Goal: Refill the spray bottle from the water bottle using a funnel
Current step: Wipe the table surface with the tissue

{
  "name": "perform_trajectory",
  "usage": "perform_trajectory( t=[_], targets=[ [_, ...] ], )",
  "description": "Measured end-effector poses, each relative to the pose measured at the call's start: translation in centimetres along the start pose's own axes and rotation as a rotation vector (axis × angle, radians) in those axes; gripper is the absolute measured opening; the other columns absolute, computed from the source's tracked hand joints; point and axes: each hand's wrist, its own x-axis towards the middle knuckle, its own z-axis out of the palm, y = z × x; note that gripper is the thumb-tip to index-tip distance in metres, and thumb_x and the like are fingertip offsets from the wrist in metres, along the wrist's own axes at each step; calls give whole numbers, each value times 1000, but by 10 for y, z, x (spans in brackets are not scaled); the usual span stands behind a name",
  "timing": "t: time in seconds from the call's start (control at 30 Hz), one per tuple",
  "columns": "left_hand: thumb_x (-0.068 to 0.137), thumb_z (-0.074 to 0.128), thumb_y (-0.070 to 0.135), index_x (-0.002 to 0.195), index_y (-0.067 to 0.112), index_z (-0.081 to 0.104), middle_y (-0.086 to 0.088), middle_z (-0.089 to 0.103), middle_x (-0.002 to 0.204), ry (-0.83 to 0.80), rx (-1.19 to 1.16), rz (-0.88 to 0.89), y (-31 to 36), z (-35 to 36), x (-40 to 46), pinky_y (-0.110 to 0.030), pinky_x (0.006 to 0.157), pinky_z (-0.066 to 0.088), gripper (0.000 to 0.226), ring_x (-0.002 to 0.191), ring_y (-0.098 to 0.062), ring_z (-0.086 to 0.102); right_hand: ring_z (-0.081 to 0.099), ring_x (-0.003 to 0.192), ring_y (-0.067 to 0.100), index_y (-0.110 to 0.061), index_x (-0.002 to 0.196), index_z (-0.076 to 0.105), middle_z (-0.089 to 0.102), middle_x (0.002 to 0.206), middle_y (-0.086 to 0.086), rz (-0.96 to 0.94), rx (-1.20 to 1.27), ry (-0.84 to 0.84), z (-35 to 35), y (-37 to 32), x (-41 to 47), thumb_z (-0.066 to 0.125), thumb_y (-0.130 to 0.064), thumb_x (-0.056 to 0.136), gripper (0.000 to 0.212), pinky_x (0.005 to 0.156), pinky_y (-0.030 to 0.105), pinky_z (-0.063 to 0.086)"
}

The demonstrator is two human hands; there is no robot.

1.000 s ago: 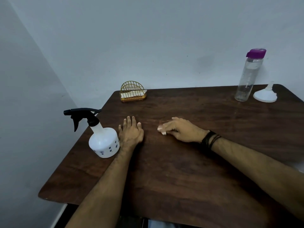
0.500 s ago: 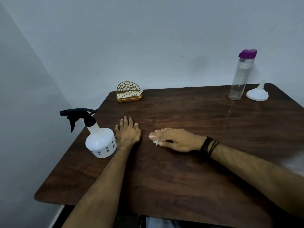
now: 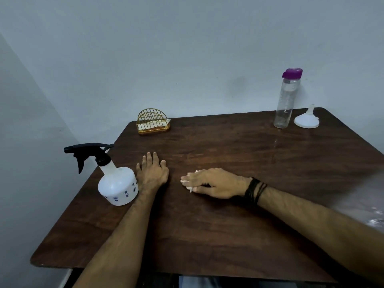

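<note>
The left hand (image 3: pixel 152 175) lies flat on the dark wooden table (image 3: pixel 228 225), fingers straight, just beside the white spray bottle (image 3: pixel 116 183) with its black trigger head. The right hand (image 3: pixel 216 182) presses a white tissue (image 3: pixel 189 183) to the tabletop, fingers curled over it. At the far right corner stand the purple-capped water bottle (image 3: pixel 285 100) and, beside it, the white funnel (image 3: pixel 306 120), wide end down.

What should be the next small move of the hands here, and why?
Probably the left hand, resting flat beside the spray bottle, should grip it so its black trigger head can be unscrewed: the head is on, and the funnel waits far off.
</note>
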Motion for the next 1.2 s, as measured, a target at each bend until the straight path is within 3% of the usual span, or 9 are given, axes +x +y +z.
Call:
perform_trajectory(
  t=[0.1,0.17,0.3,0.4,0.57,0.63,0.87,1.1,1.2],
  targets=[
    [105,16,45,160,15,8,-8,4,168,-4,0,12,0,-1,-2,-48,124,3,63,155,-24,2,42,139,-3,-33,127,68,51,147,-20,101,-21,43,-19,19,-25,49,-41,104,31,120,20,23],
    [105,16,45,160,14,8,-9,3,168,-13,-4,13,0,-1,-3,-48,124,3,63,155,-25,2,54,130,2,-39,120,70,60,139,-16,293,-89,115,-37,47,-34,49,-47,102,29,119,34,33],
    [105,15,47,160,14,6,-10,0,168,-30,-9,-13,2,-3,-8,-48,124,2,65,155,-25,0,52,136,19,-36,140,56,54,149,-8,578,-223,174,-56,72,-36,41,-49,102,43,110,47,44],
    [104,14,49,159,10,4,-14,-2,167,-38,-27,-37,16,0,-17,-50,123,-1,69,154,-28,-2,53,134,27,-22,143,50,49,153,0,554,-214,191,-45,51,-21,35,-47,103,49,107,46,45],
    [100,13,60,159,6,2,-14,-3,167,-24,15,-7,26,7,-30,-49,123,0,80,154,-29,-3,37,146,19,-26,152,41,37,160,-9,475,-181,173,-27,29,-34,35,-51,105,53,112,48,38],
    [100,13,61,158,6,2,-14,-3,167,-34,18,25,28,7,-32,-48,124,-1,81,154,-28,-4,50,137,23,-27,142,50,49,153,-4,519,-188,244,-36,42,-55,34,-49,104,47,106,50,46],
    [100,15,61,159,6,4,-12,-3,167,-24,0,165,45,16,-51,-47,123,-3,81,154,-26,-5,60,120,36,-17,135,53,61,139,10,1017,-277,332,-63,87,-130,35,-40,105,42,101,54,47],
    [99,15,62,159,6,5,-12,-1,167,-15,-18,200,42,15,-53,-47,124,-2,82,155,-26,-4,69,104,26,-22,120,69,75,116,2,852,-421,386,-22,29,-126,45,-37,103,33,91,40,54],
    [99,15,62,159,6,5,-13,0,167,-24,-16,222,40,13,-55,-47,124,-1,82,155,-26,-2,70,101,15,-23,111,77,76,116,-5,730,-154,409,-27,1,-116,56,-36,101,26,89,29,52]
  ],
)
